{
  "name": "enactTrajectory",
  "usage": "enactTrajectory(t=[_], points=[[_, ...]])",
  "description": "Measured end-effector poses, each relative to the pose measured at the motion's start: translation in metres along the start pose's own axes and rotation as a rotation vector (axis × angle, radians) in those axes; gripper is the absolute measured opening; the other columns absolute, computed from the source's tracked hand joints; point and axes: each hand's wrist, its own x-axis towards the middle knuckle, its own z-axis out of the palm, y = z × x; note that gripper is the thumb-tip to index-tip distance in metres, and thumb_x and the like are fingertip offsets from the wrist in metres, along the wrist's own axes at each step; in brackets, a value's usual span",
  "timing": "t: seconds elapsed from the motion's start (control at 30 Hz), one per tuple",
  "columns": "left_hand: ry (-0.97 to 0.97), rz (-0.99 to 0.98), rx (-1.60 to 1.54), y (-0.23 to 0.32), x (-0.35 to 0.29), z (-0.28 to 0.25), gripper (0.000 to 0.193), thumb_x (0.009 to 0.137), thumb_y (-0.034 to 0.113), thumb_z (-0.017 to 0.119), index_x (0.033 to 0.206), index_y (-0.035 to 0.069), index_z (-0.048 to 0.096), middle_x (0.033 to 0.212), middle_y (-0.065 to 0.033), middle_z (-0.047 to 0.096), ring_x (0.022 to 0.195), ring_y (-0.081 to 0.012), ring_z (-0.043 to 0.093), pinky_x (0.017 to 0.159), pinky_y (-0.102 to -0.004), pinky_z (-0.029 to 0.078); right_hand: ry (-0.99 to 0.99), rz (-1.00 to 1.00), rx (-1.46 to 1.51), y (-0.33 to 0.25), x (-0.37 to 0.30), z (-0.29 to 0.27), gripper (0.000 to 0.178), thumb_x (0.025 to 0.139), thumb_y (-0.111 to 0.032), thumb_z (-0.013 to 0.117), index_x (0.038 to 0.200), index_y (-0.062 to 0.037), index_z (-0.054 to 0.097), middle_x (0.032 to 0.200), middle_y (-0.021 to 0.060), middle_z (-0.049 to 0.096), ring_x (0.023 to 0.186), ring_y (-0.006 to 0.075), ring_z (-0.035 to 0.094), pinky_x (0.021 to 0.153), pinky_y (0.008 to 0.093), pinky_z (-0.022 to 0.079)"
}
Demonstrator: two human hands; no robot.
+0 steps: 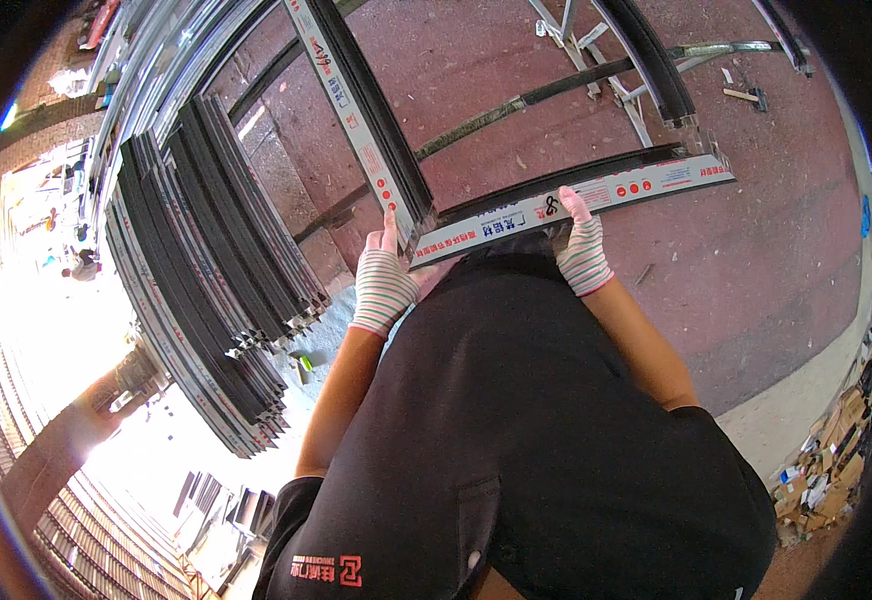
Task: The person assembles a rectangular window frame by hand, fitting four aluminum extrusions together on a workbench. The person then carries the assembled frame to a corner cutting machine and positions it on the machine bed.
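Left hand point(386, 275), in a striped glove, has its fingers extended against the outer edge of the left profile point(346, 115), just above the corner; its thumb is out of sight, so I cannot tell whether it grips or only presses. Right hand point(583, 245), gloved alike, is bent round the near profile point(511, 225), thumb on the pale printed film and fingers hidden beneath, apparently pinching it.

The near profile lies across in front of the black shirt point(556, 400), and its left end meets the left profile at a mitred corner. Whether that seam is fully closed is too small to tell, so look along it before pressing hard. I would keep both film faces level, push along the length rather than twist, and keep the fingertips off the seam. The right end deserves equal care: the right profile point(646, 60) comes down close to it, and the fit there is unclear.

Farther off, a dark crossbar point(516, 103) runs below the profiles, more dark profiles point(206, 210) are stacked at left, and a hammer point(759, 99) lies on the reddish floor point(756, 250) at far right.
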Motion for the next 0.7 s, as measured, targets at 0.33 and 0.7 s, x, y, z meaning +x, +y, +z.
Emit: enactTrajectory(t=[0.33,0.7], points=[[-0.042,-0.05,0.057,0.011,-0.006,-0.014,0.132,0.059,0.031,0.098,0.16,-0.006,0.023,0.12,-0.0211,0.058,0.108,-0.0324,0.062,0.096,-0.0389,0.053,0.014,0.088,0.043,-0.004,0.007,-0.002,0.025,0.089,-0.021,0.079,0.106,-0.0085,0.065,0.097,0.004,0.068,0.089,0.0211,0.067,0.085,0.0408,0.057],[0.001,-0.012,0.114,0.004,0.002,-0.01,0.134,0.057,0.038,0.098,0.16,-0.006,0.024,0.116,-0.0188,0.06,0.099,-0.0306,0.061,0.096,-0.0368,0.053,-0.064,0.125,0.024,-0.01,-0.004,0.002,0.015,0.091,-0.02,0.077,0.101,-0.0122,0.067,0.095,0.0013,0.07,0.092,0.0176,0.068,0.091,0.038,0.055]])
